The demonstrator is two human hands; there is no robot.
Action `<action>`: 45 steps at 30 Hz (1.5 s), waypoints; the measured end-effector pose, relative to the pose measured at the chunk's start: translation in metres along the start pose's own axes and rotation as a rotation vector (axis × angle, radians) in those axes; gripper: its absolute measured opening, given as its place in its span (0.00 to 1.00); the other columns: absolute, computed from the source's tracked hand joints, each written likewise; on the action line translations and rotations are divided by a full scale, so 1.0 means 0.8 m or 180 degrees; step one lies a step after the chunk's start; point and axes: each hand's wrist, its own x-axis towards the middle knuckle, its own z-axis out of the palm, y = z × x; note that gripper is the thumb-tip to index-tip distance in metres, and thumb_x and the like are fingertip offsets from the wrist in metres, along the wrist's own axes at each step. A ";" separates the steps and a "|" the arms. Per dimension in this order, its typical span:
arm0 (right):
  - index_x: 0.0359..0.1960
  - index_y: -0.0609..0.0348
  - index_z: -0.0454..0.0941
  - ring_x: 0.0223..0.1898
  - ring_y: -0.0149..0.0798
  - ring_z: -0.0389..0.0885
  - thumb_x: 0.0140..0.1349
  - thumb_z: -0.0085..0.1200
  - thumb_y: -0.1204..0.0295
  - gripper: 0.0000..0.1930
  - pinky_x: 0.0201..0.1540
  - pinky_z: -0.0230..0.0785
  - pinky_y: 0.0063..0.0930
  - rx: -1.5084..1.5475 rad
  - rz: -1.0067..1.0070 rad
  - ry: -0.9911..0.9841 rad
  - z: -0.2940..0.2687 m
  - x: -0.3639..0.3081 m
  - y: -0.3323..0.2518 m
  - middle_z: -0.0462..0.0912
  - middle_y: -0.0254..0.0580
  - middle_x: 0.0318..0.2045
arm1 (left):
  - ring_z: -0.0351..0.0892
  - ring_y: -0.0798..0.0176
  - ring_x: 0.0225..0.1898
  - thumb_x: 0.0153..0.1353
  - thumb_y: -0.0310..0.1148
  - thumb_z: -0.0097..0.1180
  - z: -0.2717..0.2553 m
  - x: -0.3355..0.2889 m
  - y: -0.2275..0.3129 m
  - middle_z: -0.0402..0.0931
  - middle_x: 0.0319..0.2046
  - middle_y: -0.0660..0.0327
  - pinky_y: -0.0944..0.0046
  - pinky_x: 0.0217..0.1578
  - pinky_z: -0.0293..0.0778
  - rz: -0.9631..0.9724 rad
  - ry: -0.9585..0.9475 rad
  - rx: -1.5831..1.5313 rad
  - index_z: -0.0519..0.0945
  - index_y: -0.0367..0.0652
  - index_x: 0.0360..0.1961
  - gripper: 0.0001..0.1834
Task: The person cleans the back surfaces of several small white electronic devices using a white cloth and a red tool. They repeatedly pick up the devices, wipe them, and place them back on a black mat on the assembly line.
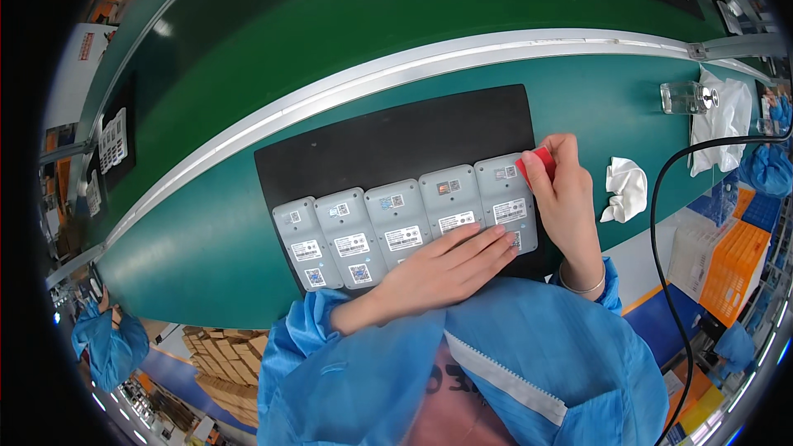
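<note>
Several grey, rounded plastic devices (349, 248) lie side by side in a row, backs up, with white labels and square codes on them. Under them is a black mat (396, 136). My left hand (442, 272) rests flat across the lower part of the right-hand devices, fingers stretched out, covering some of their labels. Between the thumb and fingers of my right hand (566, 186) is a small red block (536, 166), pressed against the upper right edge of the rightmost device (502, 198). The block's lower side is hidden, so its exact kind is unclear.
Right of the mat lie a crumpled white cloth (625, 190), a clear glass bottle (684, 98) and a white plastic bag (721, 120). A black cable (658, 223) hangs down the right side. A metal rail (396, 64) borders the green belt (372, 8). Another person (109, 339) sits far left.
</note>
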 end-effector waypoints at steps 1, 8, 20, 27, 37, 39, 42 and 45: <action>0.47 0.63 0.69 0.28 0.56 0.86 0.73 0.58 0.68 0.13 0.29 0.76 0.42 -0.0121 -0.0052 0.0023 0.001 -0.001 0.000 0.85 0.52 0.29 | 0.69 0.64 0.71 0.64 0.33 0.54 0.000 0.000 0.000 0.73 0.67 0.64 0.59 0.72 0.62 -0.0003 -0.0001 -0.0004 0.78 0.46 0.65 0.26; 0.43 0.59 0.69 0.22 0.53 0.85 0.71 0.59 0.66 0.13 0.24 0.74 0.42 -0.1111 -0.0353 0.0230 0.011 0.014 -0.016 0.85 0.44 0.24 | 0.72 0.66 0.68 0.64 0.31 0.55 -0.002 0.001 0.001 0.76 0.65 0.66 0.61 0.70 0.65 -0.0073 0.0016 -0.0071 0.80 0.48 0.62 0.24; 0.42 0.57 0.70 0.20 0.54 0.83 0.71 0.59 0.65 0.12 0.23 0.73 0.42 -0.1285 -0.0341 0.0101 0.003 0.005 -0.011 0.83 0.44 0.22 | 0.74 0.67 0.67 0.64 0.31 0.57 -0.001 0.003 0.000 0.77 0.64 0.67 0.62 0.69 0.66 -0.0081 0.0138 -0.0045 0.81 0.50 0.60 0.22; 0.41 0.61 0.70 0.24 0.53 0.85 0.71 0.60 0.68 0.11 0.24 0.73 0.41 -0.0312 -0.0114 0.0513 -0.008 0.032 -0.005 0.83 0.49 0.25 | 0.70 0.65 0.70 0.65 0.33 0.55 0.002 -0.001 -0.001 0.75 0.65 0.66 0.60 0.72 0.63 -0.0018 0.0061 0.0051 0.79 0.47 0.64 0.25; 0.47 0.57 0.72 0.33 0.63 0.86 0.75 0.54 0.62 0.12 0.32 0.76 0.51 -0.1475 0.0293 0.1056 -0.024 0.044 0.020 0.86 0.57 0.33 | 0.72 0.66 0.69 0.65 0.31 0.55 -0.002 0.001 -0.002 0.75 0.65 0.66 0.61 0.70 0.65 -0.0039 -0.0001 0.0022 0.79 0.48 0.64 0.24; 0.50 0.56 0.71 0.38 0.66 0.86 0.77 0.47 0.58 0.14 0.39 0.77 0.55 -0.1826 0.0779 0.1535 -0.069 0.037 0.062 0.87 0.59 0.35 | 0.75 0.68 0.66 0.66 0.30 0.57 -0.001 0.004 -0.001 0.77 0.64 0.67 0.63 0.69 0.66 -0.0053 0.0087 0.0013 0.81 0.50 0.61 0.22; 0.62 0.56 0.71 0.55 0.64 0.81 0.78 0.46 0.64 0.17 0.54 0.75 0.51 -0.2103 0.0652 0.2086 -0.126 0.031 0.106 0.82 0.60 0.53 | 0.75 0.68 0.66 0.66 0.30 0.57 -0.002 0.004 -0.001 0.77 0.64 0.67 0.63 0.68 0.67 -0.0044 0.0075 0.0011 0.81 0.50 0.61 0.22; 0.72 0.56 0.67 0.68 0.62 0.71 0.75 0.50 0.74 0.24 0.62 0.70 0.46 -0.2771 -0.0353 0.2515 -0.138 0.026 0.128 0.70 0.56 0.68 | 0.75 0.68 0.66 0.66 0.30 0.57 -0.004 0.005 -0.002 0.78 0.63 0.67 0.63 0.68 0.67 -0.0035 0.0076 0.0042 0.81 0.50 0.61 0.21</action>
